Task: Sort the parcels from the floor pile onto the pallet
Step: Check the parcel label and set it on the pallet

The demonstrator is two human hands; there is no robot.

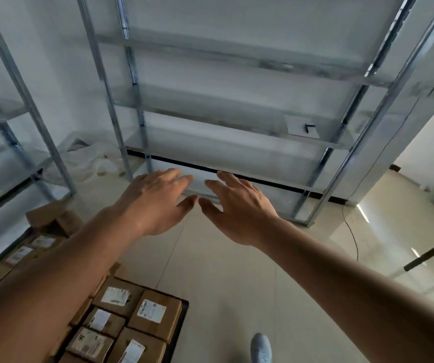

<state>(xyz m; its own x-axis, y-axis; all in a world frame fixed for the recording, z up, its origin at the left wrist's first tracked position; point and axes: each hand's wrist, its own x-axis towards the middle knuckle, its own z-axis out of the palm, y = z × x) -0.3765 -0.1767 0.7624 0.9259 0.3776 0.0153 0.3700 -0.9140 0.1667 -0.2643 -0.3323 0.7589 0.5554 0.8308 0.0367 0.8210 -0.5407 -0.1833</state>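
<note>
Brown cardboard parcels with white shipping labels (pixel 132 318) lie packed edge to edge, labels up, at the lower left of the view, on what appears to be a dark-framed pallet (pixel 181 320); only its black edge shows along the right of the rows. The tight, flat arrangement suggests deliberate stacking for stability and readable labels. A looser group of similar brown cartons (pixel 51 218) sits further back on the left, near the foot of the left-hand shelving; some are tilted, which is consistent with an unsorted floor pile, though this cannot be confirmed.

Left hand (pixel 153 203): fingers straight and spread, palm down, holding nothing. Right hand (pixel 239 208): likewise flat with fingers spread, holding nothing. The two thumbs nearly meet. Both hands are extended forward at arm's length, over the pale tiled floor (pixel 236 271) and in front of the empty grey metal shelving unit (pixel 236 142), well apart from any parcel.

Assessment: no parcel is in hand; the person is between pick-ups or reorienting. The next step calls for turning toward the cartons at left.

A light blue shoe (pixel 261 348) stands on the floor just right of the pallet.
</note>
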